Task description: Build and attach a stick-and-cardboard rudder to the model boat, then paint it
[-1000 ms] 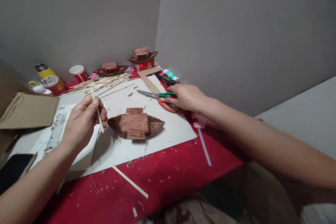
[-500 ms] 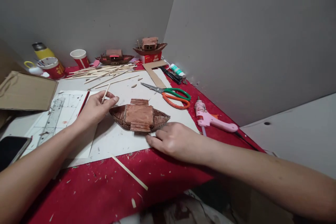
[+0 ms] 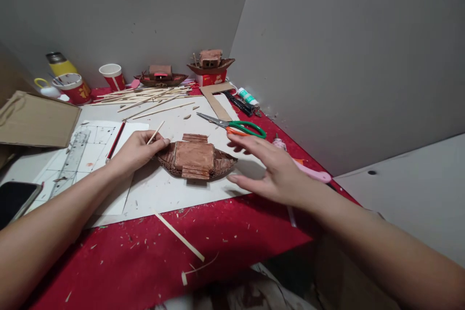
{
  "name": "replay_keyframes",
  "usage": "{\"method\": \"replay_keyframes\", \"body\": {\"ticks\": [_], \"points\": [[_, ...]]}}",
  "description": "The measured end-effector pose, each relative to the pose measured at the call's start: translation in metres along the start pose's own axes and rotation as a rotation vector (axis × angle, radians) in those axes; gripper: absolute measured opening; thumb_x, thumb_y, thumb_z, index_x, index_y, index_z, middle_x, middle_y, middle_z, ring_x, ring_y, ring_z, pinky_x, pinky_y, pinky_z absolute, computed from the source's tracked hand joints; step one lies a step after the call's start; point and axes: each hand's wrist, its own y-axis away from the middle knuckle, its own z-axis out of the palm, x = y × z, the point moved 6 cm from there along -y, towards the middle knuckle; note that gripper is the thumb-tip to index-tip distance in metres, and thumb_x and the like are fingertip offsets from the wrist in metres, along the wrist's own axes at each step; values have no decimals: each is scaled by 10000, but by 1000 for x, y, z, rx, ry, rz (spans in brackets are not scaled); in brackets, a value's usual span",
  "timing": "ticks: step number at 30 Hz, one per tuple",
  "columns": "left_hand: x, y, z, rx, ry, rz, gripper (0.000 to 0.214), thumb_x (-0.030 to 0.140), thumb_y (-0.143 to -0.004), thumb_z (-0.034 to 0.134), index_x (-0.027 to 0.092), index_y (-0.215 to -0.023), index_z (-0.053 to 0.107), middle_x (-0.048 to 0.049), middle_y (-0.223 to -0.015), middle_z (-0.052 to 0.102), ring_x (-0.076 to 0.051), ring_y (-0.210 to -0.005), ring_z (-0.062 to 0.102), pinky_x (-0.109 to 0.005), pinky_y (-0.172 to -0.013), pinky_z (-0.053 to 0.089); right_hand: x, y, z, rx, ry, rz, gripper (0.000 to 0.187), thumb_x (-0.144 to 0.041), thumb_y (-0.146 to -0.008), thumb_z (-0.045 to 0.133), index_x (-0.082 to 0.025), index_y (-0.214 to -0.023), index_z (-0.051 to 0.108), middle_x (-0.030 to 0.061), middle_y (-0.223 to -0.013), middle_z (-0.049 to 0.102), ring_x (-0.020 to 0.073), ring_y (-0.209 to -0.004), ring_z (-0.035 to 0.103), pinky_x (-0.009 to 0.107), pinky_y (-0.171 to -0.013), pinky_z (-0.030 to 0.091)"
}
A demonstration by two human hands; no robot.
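Observation:
A brown model boat (image 3: 195,157) with a roofed cabin sits on the white board (image 3: 160,198) in front of me. My left hand (image 3: 143,147) is at its left tip, with a thin wooden stick (image 3: 156,132) pinched in the fingers and pointing up. Whether those fingers also touch the hull I cannot tell. My right hand (image 3: 271,167) is raised just off the boat's right tip, thumb and fingers spread, holding nothing. Behind it lie scissors (image 3: 247,128) with green and orange handles; the hand partly covers the orange one. A pink glue gun (image 3: 314,173) is also partly hidden.
Loose wooden sticks (image 3: 145,97) lie at the back, near two more model boats (image 3: 162,76) and paper cups (image 3: 112,77). A ruler (image 3: 72,157) rests on a drawing at left, with a phone (image 3: 18,198) beside it. A cut strip (image 3: 179,236) lies on the red cloth (image 3: 127,261).
My right hand has left the near right side of the boat, lifted up and right, and opened. My left hand keeps the stick at the boat's left tip.

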Motion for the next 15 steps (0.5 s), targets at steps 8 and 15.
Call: {"method": "replay_keyframes", "body": {"ticks": [8,15], "points": [[1,2,1,-1,4,-45,365,472,-790,677,172,-636,538,52,-489,395,-50,-406,241,-214,-386,127,11,-9,35,-219,21,-14,1020,-361,-795,729,-223,-1568,80,147,-1494,434,318,-1351,444,484,-1065,436],[-1,-1,0,5,84,-57,412,561,-796,639,161,-700,603,50,-490,386,-58,-396,264,-210,-383,156,21,-14,44,-189,-185,131,982,-354,-773,739,-209,-1558,167,155,-1314,606,312,-1189,598,458,-972,496]]}}
